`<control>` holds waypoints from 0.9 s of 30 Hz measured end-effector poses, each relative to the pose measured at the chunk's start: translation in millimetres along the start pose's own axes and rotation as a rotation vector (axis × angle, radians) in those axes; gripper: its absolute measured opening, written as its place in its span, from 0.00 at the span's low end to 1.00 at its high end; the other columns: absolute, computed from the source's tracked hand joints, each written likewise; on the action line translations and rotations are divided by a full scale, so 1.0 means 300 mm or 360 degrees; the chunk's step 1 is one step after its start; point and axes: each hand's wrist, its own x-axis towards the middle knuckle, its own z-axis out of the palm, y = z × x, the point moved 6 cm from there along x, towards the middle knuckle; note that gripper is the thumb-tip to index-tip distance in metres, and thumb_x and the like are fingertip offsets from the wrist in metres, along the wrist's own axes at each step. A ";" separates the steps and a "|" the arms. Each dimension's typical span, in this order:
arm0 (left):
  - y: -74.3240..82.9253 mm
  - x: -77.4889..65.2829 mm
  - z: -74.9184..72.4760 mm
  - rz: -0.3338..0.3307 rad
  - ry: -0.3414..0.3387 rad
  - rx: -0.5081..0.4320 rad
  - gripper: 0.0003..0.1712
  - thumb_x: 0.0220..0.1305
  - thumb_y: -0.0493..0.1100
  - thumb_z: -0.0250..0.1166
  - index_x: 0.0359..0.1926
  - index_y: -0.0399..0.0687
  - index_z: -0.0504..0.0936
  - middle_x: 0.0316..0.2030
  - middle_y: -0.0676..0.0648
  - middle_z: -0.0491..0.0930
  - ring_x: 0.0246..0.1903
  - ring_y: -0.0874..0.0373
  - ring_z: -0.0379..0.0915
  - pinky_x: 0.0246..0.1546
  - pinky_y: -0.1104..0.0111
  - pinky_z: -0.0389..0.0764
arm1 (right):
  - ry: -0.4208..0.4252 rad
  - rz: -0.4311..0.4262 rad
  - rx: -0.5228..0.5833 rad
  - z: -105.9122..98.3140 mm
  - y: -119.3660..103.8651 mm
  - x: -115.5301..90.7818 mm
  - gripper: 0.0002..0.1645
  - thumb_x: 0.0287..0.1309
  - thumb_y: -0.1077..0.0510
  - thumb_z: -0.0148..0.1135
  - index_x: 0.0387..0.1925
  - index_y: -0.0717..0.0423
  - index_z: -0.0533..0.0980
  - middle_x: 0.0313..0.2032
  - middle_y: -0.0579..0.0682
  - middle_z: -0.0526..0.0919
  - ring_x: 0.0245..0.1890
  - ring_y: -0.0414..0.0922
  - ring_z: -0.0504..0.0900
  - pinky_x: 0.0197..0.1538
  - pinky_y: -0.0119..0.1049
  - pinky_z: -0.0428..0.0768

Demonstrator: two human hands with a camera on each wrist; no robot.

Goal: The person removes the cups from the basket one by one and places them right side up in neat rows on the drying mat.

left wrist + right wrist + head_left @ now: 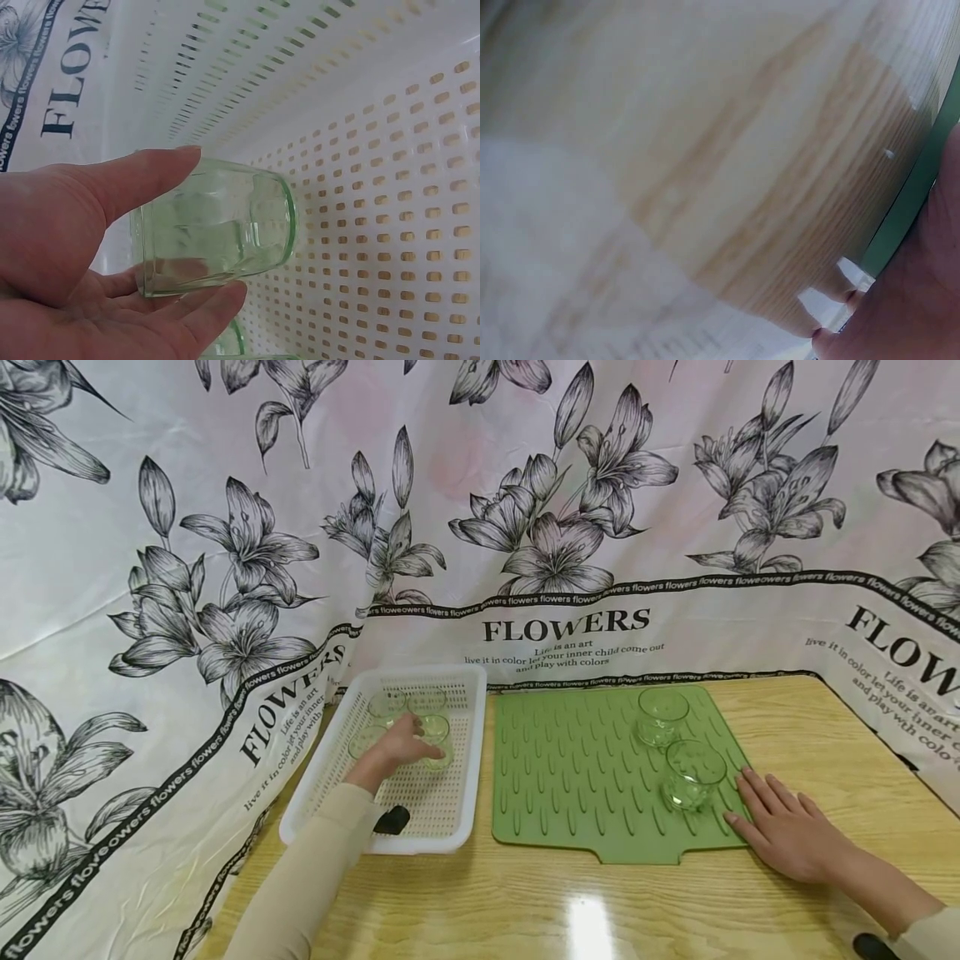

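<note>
Left grip [401, 743]: A person reaches into a white basket [427, 845], thumb on 1 side and fingers on the other, parted about the width of the green-tinted glass [217, 225] they hold
Green-tinted glass: It sits in the right half of the basket, mouth toward the palm and base toward the perforated floor; whether the base has lifted clear, the views do not settle
Basket: 3 others share it, a far-left glass [387, 703], a far-right glass [427, 697] and a near-left glass [365, 742], close beside the held piece
Green mat [555, 760]: Just right of the basket, it carries 2 upright tumblers, a rear tumbler [663, 718] and a front tumbler [693, 777], both toward its right side
Right grip [787, 831]: Fingers lie extended, tips at the mat's right edge and the palm over the wooden table [525, 910], grasping nothing
Step at the basket: By all appearances, the glass is being secured among its neighbors
Next move for the glass: It would likely call for firm but gentle pressure on the smooth sides and a straight rise, clear of the other glasses and the basket wall
</note>
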 end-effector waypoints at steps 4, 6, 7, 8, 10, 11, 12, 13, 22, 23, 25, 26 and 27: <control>0.005 -0.010 -0.008 0.0010 0.0015 -0.0001 0.48 0.62 0.40 0.73 0.73 0.27 0.55 0.70 0.28 0.64 0.69 0.31 0.61 0.68 0.42 0.68 | 0.0005 0.0002 -0.0001 0.002 -0.002 -0.002 0.44 0.81 0.42 0.41 0.77 0.73 0.48 0.76 0.74 0.47 0.73 0.77 0.47 0.66 0.79 0.48; 0.007 -0.013 -0.014 0.0009 0.0025 -0.0005 0.47 0.62 0.41 0.73 0.72 0.28 0.56 0.69 0.29 0.64 0.68 0.31 0.61 0.67 0.42 0.69 | 0.0008 0.0003 0.0001 0.001 -0.003 -0.002 0.44 0.81 0.42 0.40 0.77 0.73 0.48 0.76 0.74 0.48 0.73 0.77 0.47 0.66 0.79 0.48; 0.007 -0.015 -0.018 0.0010 0.0030 -0.0015 0.47 0.62 0.41 0.73 0.72 0.28 0.56 0.69 0.29 0.64 0.68 0.31 0.62 0.67 0.43 0.69 | 0.0009 0.0004 0.0001 0.001 -0.004 -0.002 0.44 0.81 0.42 0.40 0.77 0.73 0.48 0.76 0.74 0.48 0.73 0.77 0.47 0.66 0.79 0.48; 0.008 -0.017 -0.021 0.0010 0.0032 -0.0026 0.47 0.62 0.41 0.73 0.72 0.29 0.56 0.69 0.30 0.64 0.68 0.32 0.62 0.67 0.43 0.69 | 0.0009 0.0005 0.0002 0.000 -0.004 -0.002 0.44 0.81 0.42 0.40 0.77 0.73 0.48 0.76 0.74 0.48 0.73 0.77 0.47 0.66 0.79 0.48; 0.011 -0.021 -0.028 0.0011 0.0039 -0.0036 0.46 0.62 0.42 0.73 0.72 0.29 0.57 0.69 0.30 0.65 0.67 0.32 0.63 0.66 0.43 0.70 | 0.0007 0.0007 0.0006 -0.001 -0.005 -0.002 0.44 0.81 0.42 0.40 0.77 0.74 0.48 0.76 0.74 0.48 0.73 0.77 0.47 0.66 0.79 0.48; 0.013 -0.023 -0.031 0.0012 0.0044 -0.0046 0.46 0.62 0.42 0.73 0.72 0.30 0.57 0.69 0.30 0.65 0.67 0.32 0.64 0.65 0.43 0.71 | 0.0005 0.0007 0.0010 -0.001 -0.005 -0.002 0.44 0.81 0.42 0.40 0.77 0.74 0.48 0.76 0.74 0.48 0.73 0.77 0.47 0.66 0.79 0.48; 0.014 -0.025 -0.034 0.0011 0.0043 -0.0063 0.46 0.62 0.42 0.73 0.72 0.30 0.57 0.69 0.30 0.64 0.66 0.32 0.64 0.65 0.43 0.71 | 0.0003 0.0007 0.0012 -0.001 -0.005 -0.002 0.44 0.81 0.42 0.41 0.77 0.74 0.48 0.76 0.74 0.48 0.73 0.77 0.47 0.66 0.79 0.48; 0.016 -0.028 -0.036 0.0014 0.0044 -0.0070 0.46 0.62 0.42 0.73 0.72 0.30 0.57 0.69 0.30 0.64 0.66 0.32 0.64 0.65 0.43 0.71 | 0.0002 0.0007 0.0013 -0.001 -0.005 -0.002 0.44 0.81 0.42 0.41 0.77 0.74 0.48 0.76 0.74 0.48 0.73 0.77 0.47 0.66 0.79 0.48; 0.038 -0.037 -0.052 0.0055 0.0072 -0.0093 0.48 0.62 0.44 0.74 0.74 0.33 0.56 0.69 0.33 0.65 0.67 0.33 0.64 0.66 0.43 0.72 | 0.0006 0.0002 -0.0005 0.003 0.003 0.002 0.44 0.81 0.42 0.41 0.77 0.74 0.48 0.76 0.74 0.48 0.73 0.76 0.47 0.66 0.79 0.49; 0.041 -0.038 -0.054 0.0064 0.0081 -0.0101 0.48 0.62 0.44 0.74 0.74 0.33 0.56 0.69 0.33 0.66 0.67 0.33 0.64 0.65 0.44 0.72 | 0.0006 0.0001 -0.0005 0.002 0.003 0.002 0.44 0.81 0.42 0.41 0.77 0.74 0.48 0.76 0.74 0.48 0.73 0.76 0.47 0.66 0.79 0.49; 0.046 -0.042 -0.057 0.0085 0.0100 -0.0113 0.48 0.63 0.44 0.74 0.74 0.33 0.57 0.69 0.32 0.66 0.67 0.34 0.64 0.64 0.45 0.74 | 0.0006 0.0000 -0.0006 0.001 0.002 0.003 0.44 0.81 0.42 0.41 0.77 0.74 0.49 0.76 0.74 0.48 0.73 0.76 0.47 0.66 0.79 0.49; 0.049 -0.044 -0.058 0.0098 0.0109 -0.0124 0.47 0.63 0.44 0.74 0.73 0.34 0.57 0.69 0.32 0.66 0.67 0.34 0.64 0.64 0.45 0.74 | 0.0004 0.0000 -0.0005 0.000 0.002 0.003 0.44 0.81 0.42 0.41 0.77 0.74 0.49 0.76 0.74 0.48 0.73 0.77 0.47 0.66 0.79 0.49; 0.052 -0.046 -0.059 0.0106 0.0118 -0.0138 0.47 0.63 0.44 0.74 0.73 0.34 0.58 0.68 0.32 0.66 0.67 0.35 0.64 0.64 0.46 0.75 | 0.0004 0.0001 -0.0004 -0.001 0.001 0.004 0.44 0.81 0.41 0.41 0.77 0.74 0.49 0.76 0.74 0.48 0.73 0.77 0.47 0.66 0.79 0.49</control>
